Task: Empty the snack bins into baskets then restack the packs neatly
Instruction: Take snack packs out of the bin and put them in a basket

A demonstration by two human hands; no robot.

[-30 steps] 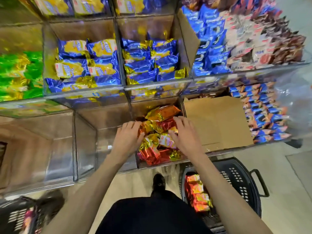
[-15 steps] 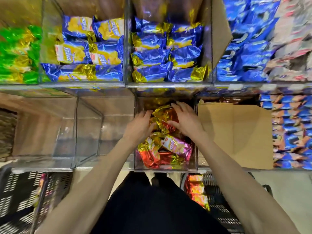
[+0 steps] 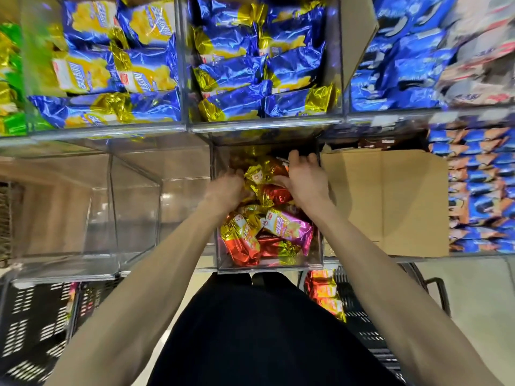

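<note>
Since the earlier frames, both hands have reached deeper toward the back of the clear bin (image 3: 269, 265), and the view sits closer over the shelf.

At lower left, a black basket (image 3: 30, 324) stands on the floor. Above it, at centre left, an empty clear bin (image 3: 83, 207) sits on the shelf. In the upper left of the frame, blue-and-yellow packs (image 3: 111, 73) fill the upper bins.

At centre frame, the left hand (image 3: 227, 188) curls around the left side of a gold-and-red pack (image 3: 264, 174) at the back of the clear bin; its fingers are blurred, so a firm grip cannot be confirmed. The right hand (image 3: 305, 179) lies over the right side of the same pack, fingers spread and bent downward, touching the wrapper; whether it grips cannot be told. Toward the bin front lie a pink pack (image 3: 289, 225) and a red-and-gold pack (image 3: 242, 240), piled loosely.

Right of the bin, a cardboard sheet (image 3: 390, 201) covers the neighbouring compartment. At lower right, a second black basket (image 3: 362, 324) holds orange-red packs (image 3: 324, 293). At the right edge, blue-and-orange packs (image 3: 482, 190) are stacked in rows.
</note>
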